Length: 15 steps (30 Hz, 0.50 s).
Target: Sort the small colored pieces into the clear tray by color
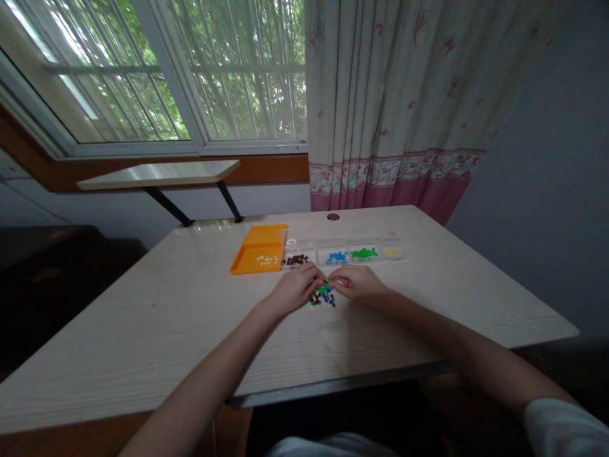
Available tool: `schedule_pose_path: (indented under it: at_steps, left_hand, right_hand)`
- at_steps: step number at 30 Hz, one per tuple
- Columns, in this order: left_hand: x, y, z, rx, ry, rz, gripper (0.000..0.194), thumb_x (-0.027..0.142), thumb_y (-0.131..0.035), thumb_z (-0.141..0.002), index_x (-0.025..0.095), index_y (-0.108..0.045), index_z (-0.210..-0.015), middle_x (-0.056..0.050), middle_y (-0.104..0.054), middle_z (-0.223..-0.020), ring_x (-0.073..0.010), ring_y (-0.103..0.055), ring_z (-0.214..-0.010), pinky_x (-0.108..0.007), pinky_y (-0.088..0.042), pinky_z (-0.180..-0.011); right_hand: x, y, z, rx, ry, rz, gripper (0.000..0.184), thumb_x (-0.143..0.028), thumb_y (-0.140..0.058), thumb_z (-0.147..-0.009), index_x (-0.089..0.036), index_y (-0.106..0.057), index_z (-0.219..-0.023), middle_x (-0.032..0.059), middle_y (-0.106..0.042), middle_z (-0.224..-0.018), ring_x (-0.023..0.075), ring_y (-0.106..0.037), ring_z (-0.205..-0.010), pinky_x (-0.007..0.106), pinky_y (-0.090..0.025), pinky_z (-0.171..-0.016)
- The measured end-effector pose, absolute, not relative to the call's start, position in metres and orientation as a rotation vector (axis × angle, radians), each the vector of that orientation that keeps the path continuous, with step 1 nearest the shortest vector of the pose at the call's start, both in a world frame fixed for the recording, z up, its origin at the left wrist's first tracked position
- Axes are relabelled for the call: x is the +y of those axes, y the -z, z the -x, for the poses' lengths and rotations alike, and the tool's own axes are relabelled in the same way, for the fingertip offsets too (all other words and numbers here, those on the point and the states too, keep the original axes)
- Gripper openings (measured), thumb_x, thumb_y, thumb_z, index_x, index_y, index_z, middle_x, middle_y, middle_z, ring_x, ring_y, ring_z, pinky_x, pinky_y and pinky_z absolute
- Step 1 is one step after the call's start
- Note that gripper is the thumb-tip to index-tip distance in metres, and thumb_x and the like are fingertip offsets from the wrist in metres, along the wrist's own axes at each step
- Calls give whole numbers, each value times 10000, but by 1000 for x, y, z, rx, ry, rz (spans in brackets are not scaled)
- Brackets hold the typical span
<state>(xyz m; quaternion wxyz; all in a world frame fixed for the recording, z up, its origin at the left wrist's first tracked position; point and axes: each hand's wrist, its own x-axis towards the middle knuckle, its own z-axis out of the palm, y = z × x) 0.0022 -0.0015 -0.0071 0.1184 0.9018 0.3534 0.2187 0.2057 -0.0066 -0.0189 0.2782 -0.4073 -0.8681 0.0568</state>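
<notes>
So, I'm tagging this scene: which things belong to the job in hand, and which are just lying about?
In the job, apparently:
left hand
right hand
multicoloured pile
orange tray
clear tray
colour-grouped pieces

Just there:
raised shelf
curtain
window

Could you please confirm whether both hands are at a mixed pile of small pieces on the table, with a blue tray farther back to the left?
Not quite: the head view shows the tray farther back to the left is orange, not blue. The left hand and right hand are at the mixed pile.
</notes>
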Motion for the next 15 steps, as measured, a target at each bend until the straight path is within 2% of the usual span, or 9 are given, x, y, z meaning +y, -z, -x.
schedule_pose_path:
  at_steps: [9,15]
  left_hand:
    - [-3,4,-7,947,-792,-2503,159,256,-459,-838,163,-588,-842,-40,-552,-826,-143,-522,-801,-246,-410,-715]
    - [0,8,-8,940,-927,-2375,139,262,-537,-793,155,-619,-825,-38,-556,-781,-132,-513,-745,-231,-403,-660]
  right_hand:
    - [-4,26,-208,-2270,-119,952,173,-286,-505,-797,-182,-644,-806,-19,-525,-559,82,-473,-527,180,-349,-542]
    - [-4,24,-207,-2192,-63,885,196,-299,-480,-818,-174,-630,-806,-14,-521,-561,83,-471,-525,182,-362,-550]
